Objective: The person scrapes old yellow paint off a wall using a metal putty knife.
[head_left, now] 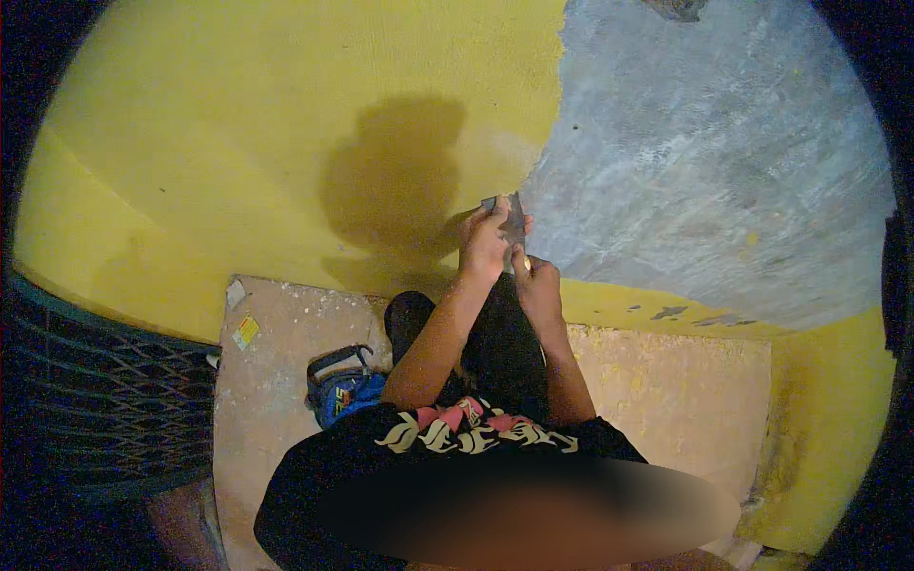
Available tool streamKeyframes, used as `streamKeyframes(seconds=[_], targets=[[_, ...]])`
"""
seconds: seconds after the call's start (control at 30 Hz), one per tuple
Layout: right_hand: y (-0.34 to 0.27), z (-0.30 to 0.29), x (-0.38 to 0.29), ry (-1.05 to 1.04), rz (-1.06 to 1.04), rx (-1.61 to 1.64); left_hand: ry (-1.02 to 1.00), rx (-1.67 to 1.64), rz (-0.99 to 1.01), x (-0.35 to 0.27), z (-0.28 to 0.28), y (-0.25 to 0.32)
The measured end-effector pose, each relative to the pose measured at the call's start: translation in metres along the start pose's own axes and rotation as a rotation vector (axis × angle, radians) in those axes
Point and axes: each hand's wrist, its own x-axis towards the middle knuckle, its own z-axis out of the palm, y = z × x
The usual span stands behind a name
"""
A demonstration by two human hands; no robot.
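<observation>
My left hand (489,239) grips a small dark grey sheet (517,218), thin and bent, with its thumb lying over it. Just below and to the right, my right hand (539,289) pinches the sheet's lower end between thumb and fingers. The exact material of the sheet is too small to tell. Both hands are in front of the wall, near the ragged border between its yellow paint (421,43) and a large bare grey patch (685,164). My fingers hide part of the sheet.
A blue container with a dark handle (341,385) stands left of my legs on a stained, pale board-like surface (285,321). A yellow sticker (246,330) lies near its left corner. Dark metal lattice (136,400) is at far left. Small grey chips mark the low yellow wall strip (621,296).
</observation>
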Motion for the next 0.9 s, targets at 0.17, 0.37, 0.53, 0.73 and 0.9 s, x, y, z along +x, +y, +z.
streamKeyframes(seconds=[0.17,0.37,0.53,0.73,0.9], targets=[[-0.047,-0.033,0.014,-0.086,-0.013,-0.093,-0.032,-0.202,0.033,0.009,-0.011,0.006],[-0.009,0.008,-0.006,-0.020,-0.098,-0.043,-0.012,0.125,0.000,-0.004,-0.017,0.024],[0.017,0.053,-0.033,0.046,0.002,0.204,0.097,0.366,-0.008,-0.008,-0.038,0.005],[0.011,0.061,-0.030,-0.028,0.118,0.175,0.086,0.379,-0.047,0.002,-0.050,0.004],[0.010,0.052,-0.024,-0.008,0.059,0.168,0.080,0.317,-0.054,0.003,-0.044,0.008]])
